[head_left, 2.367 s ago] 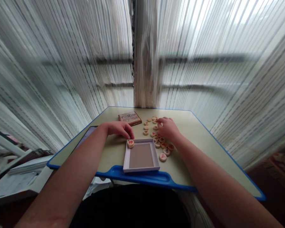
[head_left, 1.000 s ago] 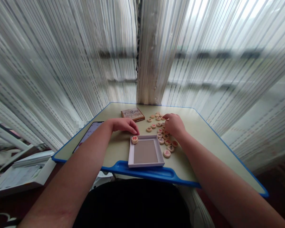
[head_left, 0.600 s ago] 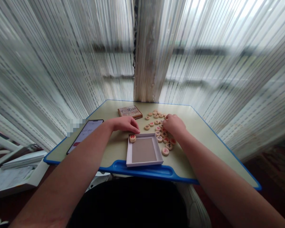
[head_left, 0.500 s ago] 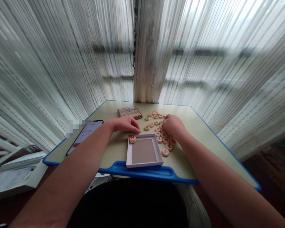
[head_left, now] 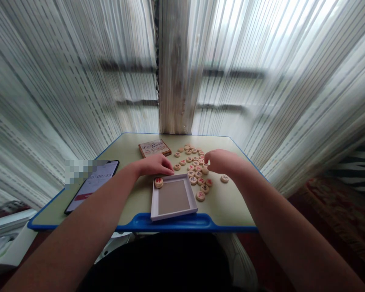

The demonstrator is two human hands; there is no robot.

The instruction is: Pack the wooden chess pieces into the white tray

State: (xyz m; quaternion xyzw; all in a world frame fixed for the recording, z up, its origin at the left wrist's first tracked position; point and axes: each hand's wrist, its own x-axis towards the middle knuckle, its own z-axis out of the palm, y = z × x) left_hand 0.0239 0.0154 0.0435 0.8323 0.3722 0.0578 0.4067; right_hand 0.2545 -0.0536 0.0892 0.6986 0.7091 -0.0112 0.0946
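My left hand (head_left: 156, 164) rests on the table at the far rim of a shallow white box lid (head_left: 155, 202). Its fingers are loosely bent, with nothing visible in them. Inside the lid's far left corner sits a short stack of xiangqi pieces (head_left: 158, 182), a red character on top. My right hand (head_left: 219, 159) is over the right side of a spread of round wooden xiangqi pieces (head_left: 198, 168). Its fingertips are pinched down on a piece, partly hidden by the fingers. A blank-faced piece (head_left: 205, 171) lies just below those fingertips.
A printed flat box (head_left: 154, 148) lies behind my left hand. At left, a phone (head_left: 94, 182) shows a running timer. One loose piece (head_left: 224, 178) lies under my right wrist. The table (head_left: 231, 211) has a blue edge with a moulded tray (head_left: 173, 222) in front.
The view has swung slightly to the right, so everything sits further left. My right hand has shifted a little right relative to the pieces. A loose piece now shows beside my right wrist.
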